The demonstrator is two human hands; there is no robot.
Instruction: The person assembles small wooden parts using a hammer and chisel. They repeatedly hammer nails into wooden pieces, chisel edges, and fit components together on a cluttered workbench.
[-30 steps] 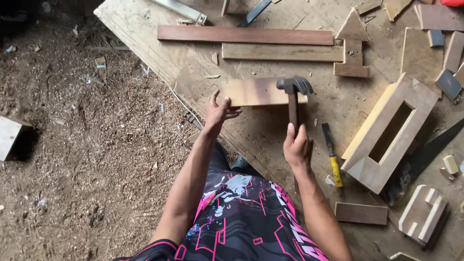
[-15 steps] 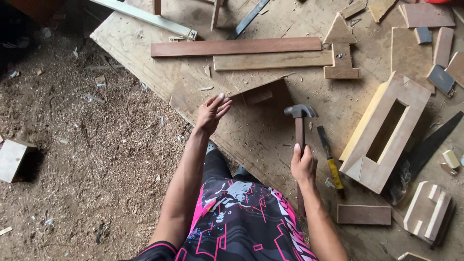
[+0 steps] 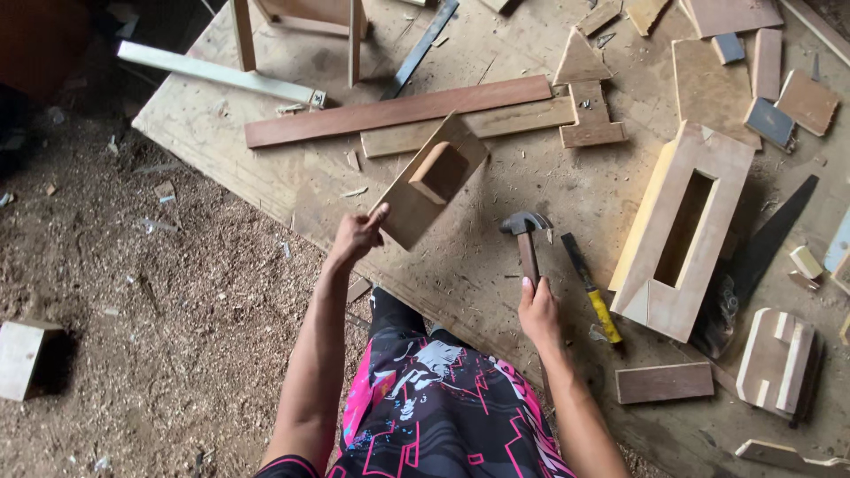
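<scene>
Wooden piece [image 3: 432,181] now lifted, tilted in left hand [image 3: 356,237]

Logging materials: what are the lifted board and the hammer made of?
Board: raw unfinished wood, likely plywood, matte tan, with a small block fixed on its face; left hand holds it. Hammer: dark metal head, reddish-brown wooden handle, in right hand.

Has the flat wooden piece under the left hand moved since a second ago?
Yes. The left hand has tipped the wooden piece up off the plywood board, toward the long reddish plank.
</scene>
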